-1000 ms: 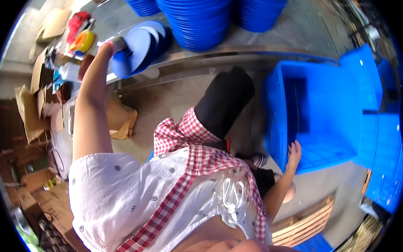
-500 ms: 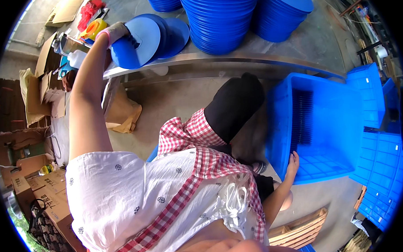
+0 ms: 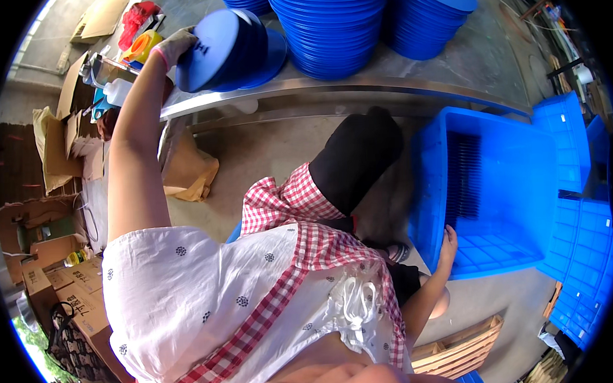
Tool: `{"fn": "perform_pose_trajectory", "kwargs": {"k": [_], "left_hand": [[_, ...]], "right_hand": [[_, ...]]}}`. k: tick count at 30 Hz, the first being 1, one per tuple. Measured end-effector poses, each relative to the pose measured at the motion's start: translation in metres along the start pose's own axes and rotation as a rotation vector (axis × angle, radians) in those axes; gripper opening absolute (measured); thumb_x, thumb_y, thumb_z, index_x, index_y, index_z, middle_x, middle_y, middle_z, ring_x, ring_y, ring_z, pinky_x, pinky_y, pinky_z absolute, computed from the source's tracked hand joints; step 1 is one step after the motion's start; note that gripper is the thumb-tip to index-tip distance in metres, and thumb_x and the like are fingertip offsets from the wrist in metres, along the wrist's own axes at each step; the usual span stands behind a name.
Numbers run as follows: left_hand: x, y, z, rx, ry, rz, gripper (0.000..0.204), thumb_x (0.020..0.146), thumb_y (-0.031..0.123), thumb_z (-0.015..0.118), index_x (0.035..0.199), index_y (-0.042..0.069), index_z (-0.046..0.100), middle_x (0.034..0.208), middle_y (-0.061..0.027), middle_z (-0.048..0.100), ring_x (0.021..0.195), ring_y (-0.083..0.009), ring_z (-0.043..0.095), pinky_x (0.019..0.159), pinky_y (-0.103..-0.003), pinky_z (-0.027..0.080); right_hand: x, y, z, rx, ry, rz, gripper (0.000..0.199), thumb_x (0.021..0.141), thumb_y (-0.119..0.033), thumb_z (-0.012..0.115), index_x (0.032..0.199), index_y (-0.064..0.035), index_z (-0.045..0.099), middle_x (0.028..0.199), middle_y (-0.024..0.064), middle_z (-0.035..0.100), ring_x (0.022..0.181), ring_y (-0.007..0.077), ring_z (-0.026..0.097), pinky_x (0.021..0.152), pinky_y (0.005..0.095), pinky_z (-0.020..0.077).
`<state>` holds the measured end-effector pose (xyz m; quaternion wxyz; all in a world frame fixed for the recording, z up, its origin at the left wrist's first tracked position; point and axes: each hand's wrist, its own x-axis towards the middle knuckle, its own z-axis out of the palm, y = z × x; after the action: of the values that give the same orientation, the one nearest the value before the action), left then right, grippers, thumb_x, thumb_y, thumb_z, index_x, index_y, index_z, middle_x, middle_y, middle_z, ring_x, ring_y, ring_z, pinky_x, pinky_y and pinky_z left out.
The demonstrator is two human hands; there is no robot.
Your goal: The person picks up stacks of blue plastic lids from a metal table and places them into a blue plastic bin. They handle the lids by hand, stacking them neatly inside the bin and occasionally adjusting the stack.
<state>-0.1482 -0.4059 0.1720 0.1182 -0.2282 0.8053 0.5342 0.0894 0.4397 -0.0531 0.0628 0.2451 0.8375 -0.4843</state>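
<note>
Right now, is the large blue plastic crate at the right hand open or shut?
Open: the crate is uncovered, showing its inner walls.

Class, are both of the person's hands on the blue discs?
No: the left hand is at a tilted blue disc's edge, but the right hand is at the blue crate's rim.

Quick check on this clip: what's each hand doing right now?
Left: gloved hand closed on the edge of a round blue disc.
Right: bare hand at the blue plastic crate's rim; grip can't be told.
</note>
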Motion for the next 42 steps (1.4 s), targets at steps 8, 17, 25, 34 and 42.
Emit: {"fn": "perform_pose_trajectory", "kwargs": {"k": [8, 17, 25, 34, 42], "left_hand": [[0.041, -0.021, 0.034, 0.72, 0.048, 0.037, 0.039, 0.081, 0.007, 0.054, 0.119, 0.001, 0.062, 0.11, -0.0169, 0.067, 0.097, -0.0244, 0.064, 0.087, -0.035, 0.049], [0.044, -0.027, 0.038, 0.764, 0.059, 0.07, 0.039, 0.082, 0.006, 0.053, 0.119, 0.002, 0.062, 0.111, -0.0172, 0.067, 0.099, -0.0247, 0.064, 0.09, -0.037, 0.047], [-0.005, -0.032, 0.035, 0.314, 0.222, 0.168, 0.049, 0.081, 0.009, 0.064, 0.127, 0.004, 0.051, 0.109, -0.0147, 0.065, 0.1, -0.0236, 0.063, 0.087, -0.033, 0.05], [-0.125, -0.009, 0.039, -0.026, 0.122, 0.278, 0.055, 0.075, 0.001, 0.074, 0.127, 0.001, 0.055, 0.104, -0.005, 0.066, 0.088, -0.0112, 0.062, 0.078, -0.026, 0.053], [-0.166, 0.022, 0.183, -0.628, -0.5, 0.344, 0.056, 0.07, 0.019, 0.082, 0.118, 0.004, 0.058, 0.1, -0.0023, 0.065, 0.09, -0.013, 0.064, 0.08, -0.027, 0.055]], "right_hand": [[-0.012, -0.007, -0.002, -0.037, 0.0, 0.006, 0.033, 0.095, -0.019, 0.052, 0.122, -0.0004, 0.058, 0.119, 0.0154, 0.061, 0.11, 0.0256, 0.056, 0.098, 0.032, 0.0404], [-0.015, -0.027, 0.002, -0.037, -0.059, 0.083, 0.035, 0.095, -0.019, 0.051, 0.123, 0.0003, 0.057, 0.12, 0.0168, 0.06, 0.109, 0.0277, 0.056, 0.097, 0.033, 0.0409], [-0.002, -0.027, 0.01, -0.037, -0.073, 0.045, 0.034, 0.095, -0.018, 0.051, 0.122, 0.0005, 0.057, 0.12, 0.0171, 0.061, 0.109, 0.0269, 0.058, 0.096, 0.0333, 0.0422], [0.019, 0.003, 0.011, -0.034, -0.014, -0.142, 0.03, 0.095, -0.014, 0.054, 0.122, -0.0003, 0.057, 0.116, 0.0156, 0.063, 0.104, 0.0246, 0.061, 0.093, 0.0322, 0.0456], [-0.035, -0.135, 0.034, 0.603, 0.048, -0.242, 0.04, 0.099, -0.022, 0.049, 0.133, -0.0023, 0.045, 0.121, 0.0185, 0.058, 0.105, 0.0264, 0.06, 0.09, 0.0344, 0.0495]]}}
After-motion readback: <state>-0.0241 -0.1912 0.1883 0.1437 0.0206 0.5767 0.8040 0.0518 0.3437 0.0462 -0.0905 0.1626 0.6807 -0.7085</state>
